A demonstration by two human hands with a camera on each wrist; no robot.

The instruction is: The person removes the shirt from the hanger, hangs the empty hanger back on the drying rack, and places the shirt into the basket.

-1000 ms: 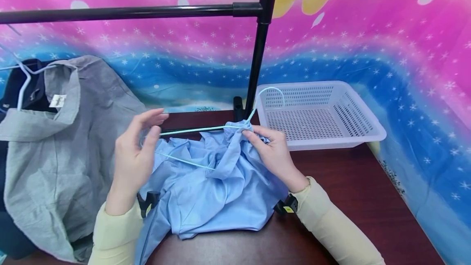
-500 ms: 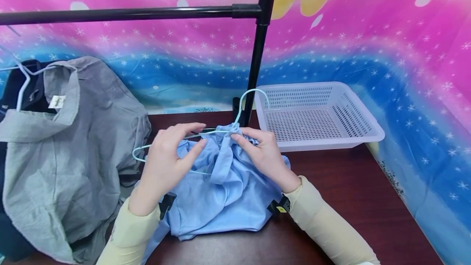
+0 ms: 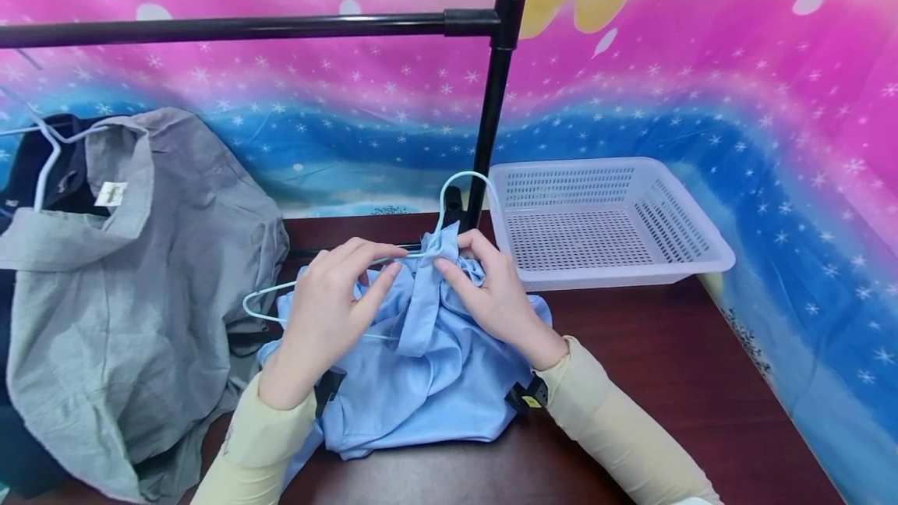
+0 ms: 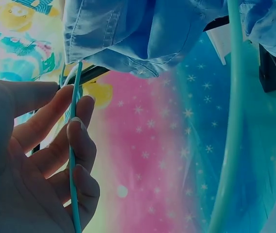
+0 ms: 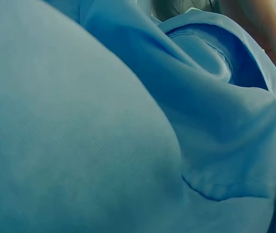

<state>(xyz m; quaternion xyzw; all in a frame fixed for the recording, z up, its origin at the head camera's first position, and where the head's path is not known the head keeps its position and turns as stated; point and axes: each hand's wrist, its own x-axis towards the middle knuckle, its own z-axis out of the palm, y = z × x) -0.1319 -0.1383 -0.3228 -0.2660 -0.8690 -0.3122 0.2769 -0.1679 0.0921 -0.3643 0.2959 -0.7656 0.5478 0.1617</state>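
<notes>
A light blue shirt (image 3: 421,404) lies bunched on the table with a pale mint clothes hanger (image 3: 468,174) partly inside it. The hook rises from the gathered collar, and the left end loop sticks out bare. My left hand (image 3: 324,314) grips the hanger's bar left of the collar. In the left wrist view, the fingers of my left hand (image 4: 28,160) curl about the thin hanger bar (image 4: 73,165). My right hand (image 3: 500,298) pinches the shirt's collar between thumb and fingers, just below the hook. Blue shirt cloth (image 5: 94,126) fills most of the right wrist view, hiding the right fingers.
A black clothes rack (image 3: 281,27) spans the back, its post standing behind the hanger's hook. At the left hangs a grey shirt (image 3: 77,333) on a white hanger (image 3: 46,166), dark clothing behind it. A white plastic basket (image 3: 631,275) sits back right on the dark table (image 3: 645,365).
My left hand has moved right, from beside the hanger to gripping its bar. The hook has shifted left and turned more upright, and the hanger's left end has come into view. The right hand keeps its pinch.
</notes>
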